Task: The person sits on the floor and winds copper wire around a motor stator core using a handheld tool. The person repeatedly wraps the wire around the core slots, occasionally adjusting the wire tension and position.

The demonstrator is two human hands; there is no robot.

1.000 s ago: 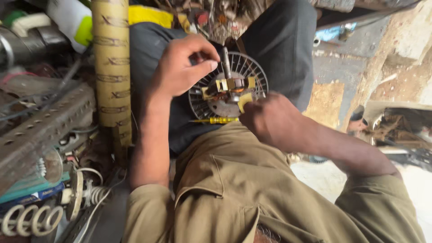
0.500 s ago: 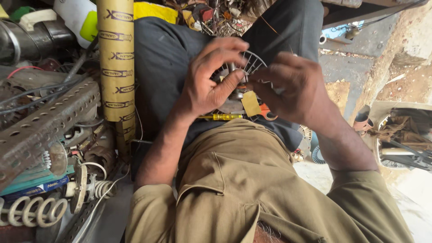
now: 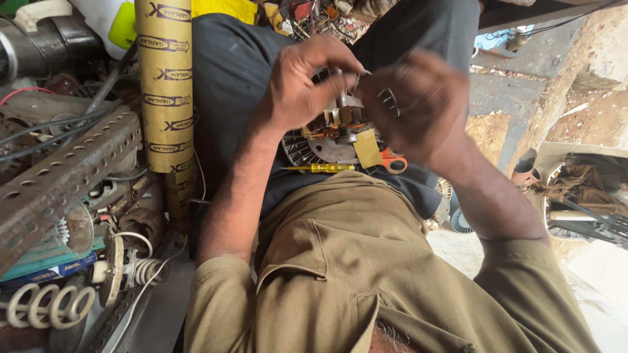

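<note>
Motor stator [image 3: 330, 140] on lap: left hand [image 3: 302, 85] pinching its shaft, right hand [image 3: 418, 108] blurred, grip unclear; steady w/ left, work slowly.

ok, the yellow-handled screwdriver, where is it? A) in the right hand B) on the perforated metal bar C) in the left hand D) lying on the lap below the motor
D: the screwdriver lies on the lap under the motor, free of both hands.

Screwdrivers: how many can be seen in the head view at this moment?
1. A yellow-handled screwdriver lies across the person's lap, just below the motor part that the left hand and right hand work on. Others may be hidden in the surrounding clutter.
</note>
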